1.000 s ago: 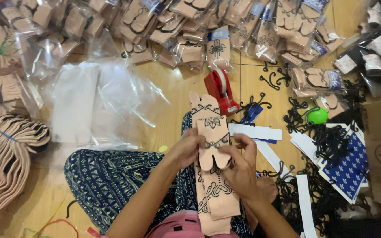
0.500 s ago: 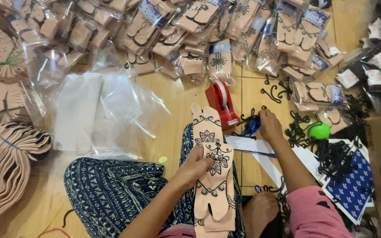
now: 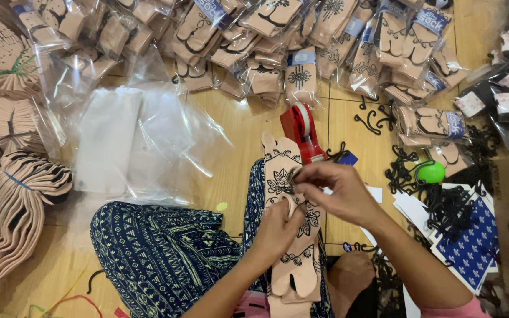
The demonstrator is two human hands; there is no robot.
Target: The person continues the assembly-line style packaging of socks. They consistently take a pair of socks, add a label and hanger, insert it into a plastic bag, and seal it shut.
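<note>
While left hand (image 3: 279,228) grips beige henna-print socks (image 3: 293,235) over lap, right hand (image 3: 337,191) back from floor pile, fingers now pinching small black hook (image 3: 296,176) at sock's upper part. Hook-fitting step begins. Red tape dispenser (image 3: 301,131) just beyond.

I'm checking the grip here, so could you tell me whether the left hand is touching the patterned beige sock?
Touching. The head view shows the left hand lying on the patterned beige sock, its fingers pressed against the fabric with no gap visible.
</note>
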